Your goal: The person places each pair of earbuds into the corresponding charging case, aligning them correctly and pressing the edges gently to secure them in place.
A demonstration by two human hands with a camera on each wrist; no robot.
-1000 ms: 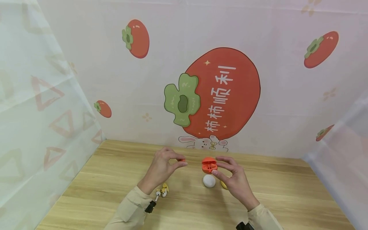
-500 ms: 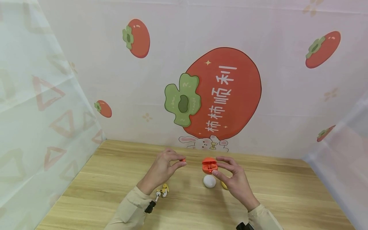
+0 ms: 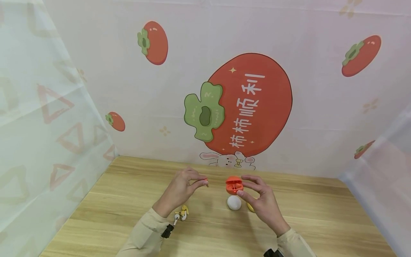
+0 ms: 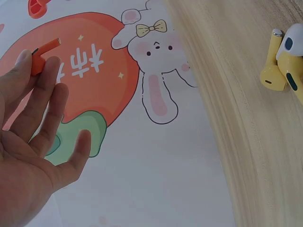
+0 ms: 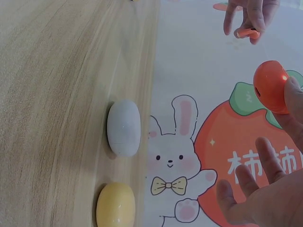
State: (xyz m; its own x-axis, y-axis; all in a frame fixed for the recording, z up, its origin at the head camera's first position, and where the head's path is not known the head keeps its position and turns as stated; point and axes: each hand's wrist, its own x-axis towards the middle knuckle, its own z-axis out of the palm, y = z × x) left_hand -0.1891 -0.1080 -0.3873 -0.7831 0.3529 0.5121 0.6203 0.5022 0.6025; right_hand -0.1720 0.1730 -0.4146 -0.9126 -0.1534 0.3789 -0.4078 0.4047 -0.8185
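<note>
My left hand (image 3: 183,187) pinches an orange earbud (image 4: 46,51) between thumb and fingertips, above the table; its stem points away from the palm in the left wrist view. To the right, my right hand (image 3: 265,203) grips an orange earbud case (image 3: 234,186) by its side, between thumb and fingers. The case's lid is raised and its hollows face me; whether a bud sits inside I cannot tell. A gap separates earbud and case. Below the case lies a white case (image 5: 124,127), with a yellow case (image 5: 116,205) beside it, partly hidden by my right hand in the head view.
Yellow earbuds (image 4: 273,68) and white earbuds (image 3: 183,215) lie in a small cluster on the wooden table (image 3: 106,210), near my left wrist. A printed backdrop (image 3: 160,92) stands at the table's back edge, close beyond both hands. Side sheets flank the table.
The left fingers have turned the orange earbud, and its stem tip now shows below the fingertips. The right hand and the orange case have stayed nearly still.
</note>
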